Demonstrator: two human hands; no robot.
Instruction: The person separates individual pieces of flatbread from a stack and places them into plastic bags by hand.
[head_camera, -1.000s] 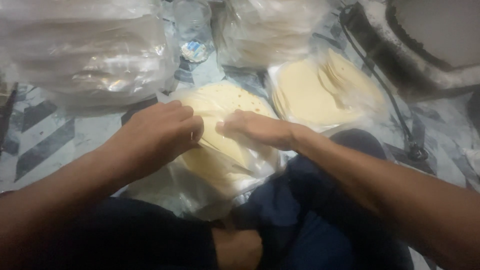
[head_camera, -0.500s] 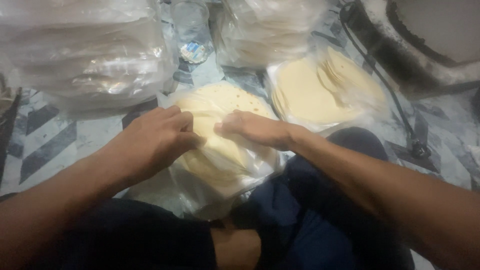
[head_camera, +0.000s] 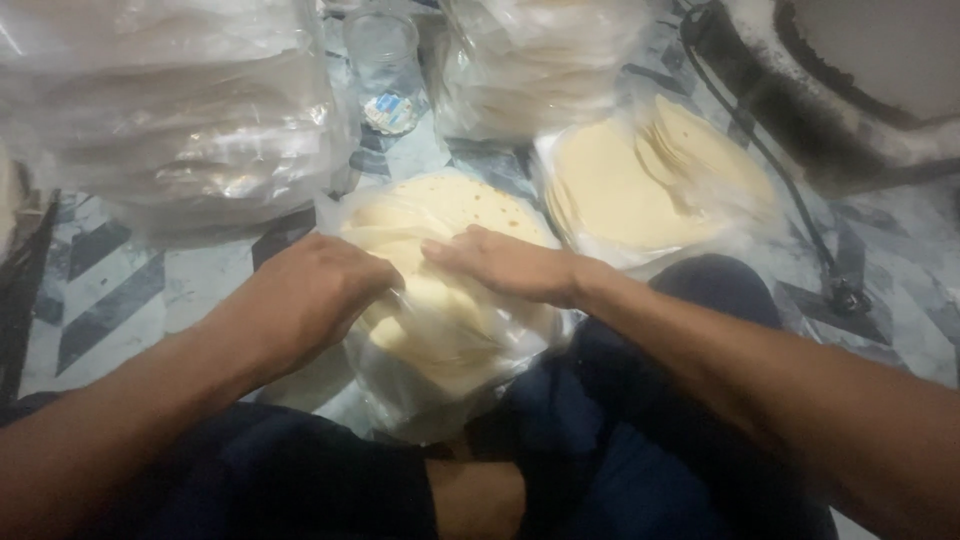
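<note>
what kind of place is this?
Likely a small flatbread-making workspace on a patterned floor: bagged stacks of flatbreads, a loose pile, and what looks like a round oven. Both hands rest on one stack.

Left hand (head_camera: 300, 300) fingertips were hidden beneath clear plastic bag of pale round flatbreads (head_camera: 450, 290); large dark round vessel (head_camera: 860, 90) was cropped.

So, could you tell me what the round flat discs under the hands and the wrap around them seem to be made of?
The discs look like thin flatbread dough: pale cream, matte, with small brown toasted spots. The wrap appears to be thin clear plastic film, glossy and crinkled, with the stack showing through. The left hand and right hand both rest on it.
</note>
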